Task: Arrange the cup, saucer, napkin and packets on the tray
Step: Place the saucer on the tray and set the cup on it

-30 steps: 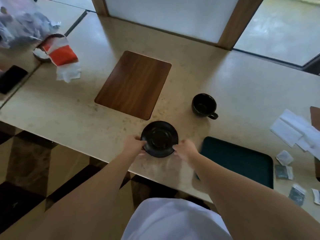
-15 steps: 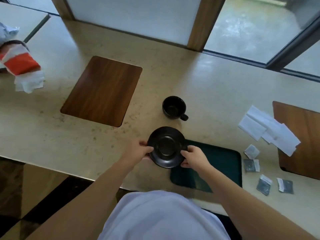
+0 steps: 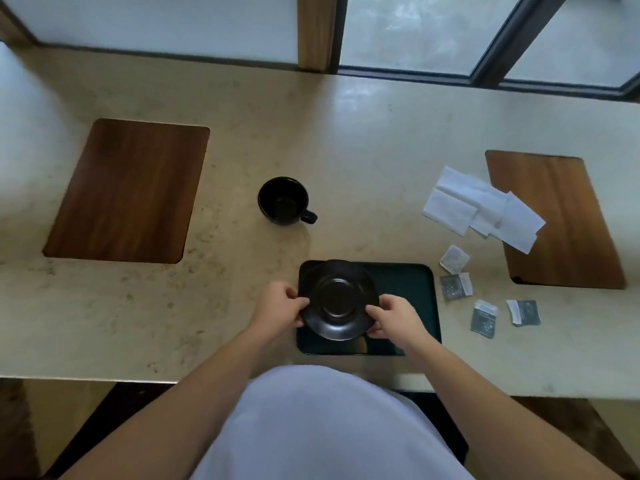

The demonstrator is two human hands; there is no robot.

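Grip, left: left hand (image 3: 281,305) pinches the left rim of the saucer (image 3: 337,301), thumb on top, fingers curled beneath.
Grip, right: right hand (image 3: 393,318) pinches the near right rim the same way, thumb on top.
Reason for hold: likely a two-sided edge grip to keep the shallow dish level and leave its centre well bare for the cup.
Saucer: black, upright, over the left half of the tray (image 3: 401,289); whether it rests on the tray or hangs just above cannot be told.
Hand pose: both forearms reach forward from the body and converge, wrists low, knuckles turned outward.
Tray: dark green, rounded corners, near the counter's front edge; right half bare.
Cup (image 3: 284,200): black, upright, empty, on the counter (image 3: 363,140) beyond the tray and apart from it, handle pointing right and toward the person.
Napkin (image 3: 481,207): white sheets, loosely overlapped, right of the tray, one corner lying on a wooden board (image 3: 561,220).
Packets (image 3: 454,286): four small sachets scattered just right of the tray.
Other: second wooden board (image 3: 128,190) at left.
Stage: judged early; cup, napkin and packets not yet on the tray.
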